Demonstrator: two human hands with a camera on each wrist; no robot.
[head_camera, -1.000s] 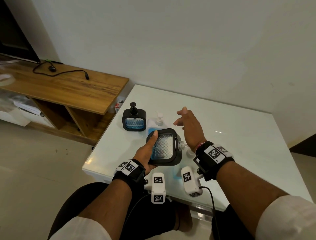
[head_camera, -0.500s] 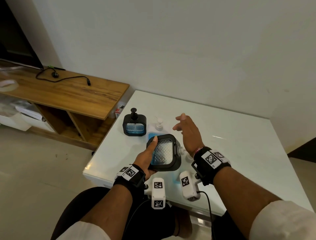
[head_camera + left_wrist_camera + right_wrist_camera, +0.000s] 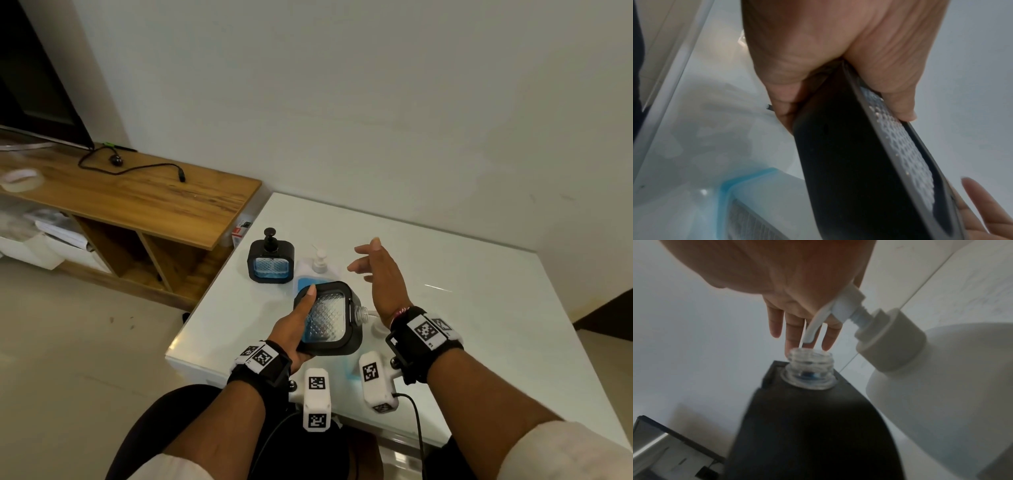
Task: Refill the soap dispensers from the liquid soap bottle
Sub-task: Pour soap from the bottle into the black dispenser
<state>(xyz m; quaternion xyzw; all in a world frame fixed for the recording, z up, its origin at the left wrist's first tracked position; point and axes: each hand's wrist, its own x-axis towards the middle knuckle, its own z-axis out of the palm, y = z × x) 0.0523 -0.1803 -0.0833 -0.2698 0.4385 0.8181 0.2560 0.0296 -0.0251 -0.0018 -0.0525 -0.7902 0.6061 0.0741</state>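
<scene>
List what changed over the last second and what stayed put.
Little changed. The left hand still grips the open, pumpless dispenser tilted above the table. The right hand still hovers open, reaching toward the white soap bottle. The second dispenser has not moved.

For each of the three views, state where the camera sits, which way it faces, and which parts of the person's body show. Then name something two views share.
Head: worn on the head, facing forward and down at the white table; both forearms show.
Left wrist: looks along the left hand, which grips the held dispenser.
Right wrist: looks along the open right hand past the liquid soap bottle.
Shared: both wrist views show the held dispenser.
</scene>
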